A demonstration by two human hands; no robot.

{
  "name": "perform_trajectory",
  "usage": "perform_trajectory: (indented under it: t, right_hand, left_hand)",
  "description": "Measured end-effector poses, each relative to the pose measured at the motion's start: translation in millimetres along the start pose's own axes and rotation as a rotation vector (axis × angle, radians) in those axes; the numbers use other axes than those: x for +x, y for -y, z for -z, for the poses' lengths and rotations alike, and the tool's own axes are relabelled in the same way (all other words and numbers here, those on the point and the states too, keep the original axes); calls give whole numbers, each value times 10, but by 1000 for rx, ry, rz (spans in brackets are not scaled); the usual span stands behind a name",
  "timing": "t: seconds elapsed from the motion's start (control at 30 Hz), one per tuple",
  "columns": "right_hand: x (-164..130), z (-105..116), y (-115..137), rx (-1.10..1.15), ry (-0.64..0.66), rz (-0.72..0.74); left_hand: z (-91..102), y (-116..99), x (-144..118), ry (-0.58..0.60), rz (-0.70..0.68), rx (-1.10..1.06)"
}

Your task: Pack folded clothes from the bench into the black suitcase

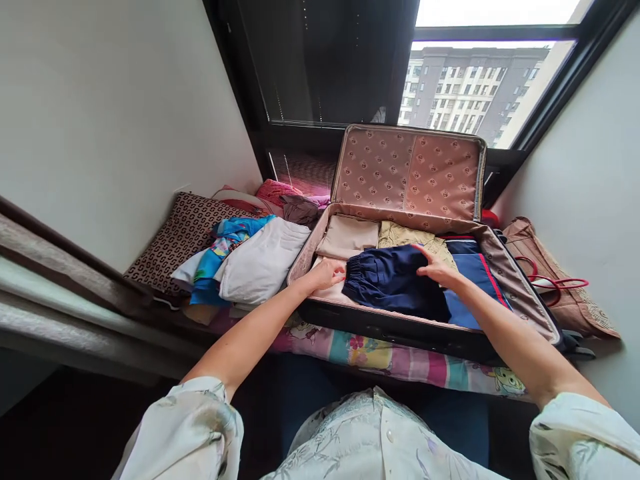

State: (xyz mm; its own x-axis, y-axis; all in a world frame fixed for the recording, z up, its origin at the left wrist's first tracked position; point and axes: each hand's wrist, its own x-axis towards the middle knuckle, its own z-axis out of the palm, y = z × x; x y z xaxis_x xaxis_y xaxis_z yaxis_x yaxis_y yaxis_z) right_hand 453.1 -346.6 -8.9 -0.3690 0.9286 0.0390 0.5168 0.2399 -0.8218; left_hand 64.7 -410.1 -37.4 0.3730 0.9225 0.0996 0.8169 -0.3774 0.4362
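Note:
A navy blue garment with a gathered elastic waistband, apparently trousers or shorts [387, 277], lies folded in the open suitcase [530, 300]. At its waistband end, my left hand [327, 275] has its fingers curled against the edge of the cloth. My right hand [440, 268] rests at the garment's other end, thumb and forefinger spread apart over the fabric. Behind the garment sit a folded beige cloth [350, 235] and a yellowish patterned cloth [413, 235]. Blue clothing with red trim [473, 280] fills the right side of the case.
Left of the case are white folded clothes [267, 257], a bright blue printed garment [237, 233] and a brown patterned cushion [187, 227]. A brown bag with red handles [565, 287] stands at the right. The suitcase lid [410, 170] leans open toward the window.

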Motion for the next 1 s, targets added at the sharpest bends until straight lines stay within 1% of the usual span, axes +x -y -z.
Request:
perform_trajectory:
  t: [0.07, 0.1, 0.13, 0.2, 0.27, 0.3, 0.33, 0.37, 0.4, 0.43, 0.47, 0.5, 0.53, 0.6, 0.63, 0.67, 0.7, 0.73, 0.8, 0.83, 0.87, 0.93, 0.97, 1.0]
  right_hand:
    - [134, 225, 373, 90, -51, 93]
    - [201, 370, 600, 110, -92, 179]
    - [261, 530, 844, 110, -93, 251]
    - [337, 855, 1333, 34, -60, 323]
    - [330, 1093, 1743, -101, -6, 386]
    - [289, 1145, 1890, -157, 3, 430]
    - [224, 1139, 1987, -219, 6, 464]
    - [136, 1070, 2028, -291, 3, 486]
    - [27, 942, 2013, -380, -5, 483]
    - [-99, 762, 1945, -482, -2, 457]
    - [-235, 546, 1832, -601, 13, 409]
    - [-375, 312, 1686, -715, 41, 328]
    - [-511, 79, 1521, -812, 128, 244]
    - [-741, -307, 1199, -968, 326, 145]
    - [-821, -435, 1067, -1030, 385, 106]
    - [-870, -509, 966, -1075, 425, 78]
    - [-889, -532, 899, -1104, 439, 59]
    - [-880, -507, 866, -1117, 433, 42]
    - [-799, -355, 880, -1110, 377, 4]
    - [-742, -254, 918, -1095, 327, -29]
    - [-685, -155, 968, -1073, 260, -77]
    - [-601, -20, 1083, -1018, 86, -175]
    - [-585, -6, 1138, -993, 4, -206]
    - [-587, -34, 1183, -973, -48, -219]
  left_hand:
    - [9, 20, -12, 5, -7, 16]
    - [13, 26, -13, 9, -6, 18]
    - [15, 31, -11, 14, -1, 14]
    - [11, 39, -2, 24, 14, 0]
    - [-2, 47, 5, 34, 16, -7]
    - [-9, 50, 6, 38, 14, -6]
    - [-16, 52, 5, 42, 10, -6]
    - [-21, 50, 1, 51, 8, -5]
    - [-24, 45, -4, 61, 6, -4]
    - [-24, 36, -12, 72, 3, -3]
    - [-21, 23, -21, 83, 1, -2]
    - [-15, 7, -31, 94, -1, -2]
    - [-7, -11, -43, 99, 2, -7]
    - [19, -47, -64, 99, 20, -36]
    - [36, -65, -73, 96, 31, -60]
    - [57, -87, -78, 92, 41, -89]
    - [81, -115, -78, 88, 49, -123]
    - [108, -153, -74, 90, 56, -163]
    - [164, -279, -48, 119, 90, -268]
    - [188, -370, -26, 149, 130, -350]
    - [206, -480, 3, 194, 184, -462]
    - [215, -738, 78, 328, 311, -771]
    - [203, -872, 125, 404, 379, -942]
    - [178, -996, 177, 466, 443, -1096]
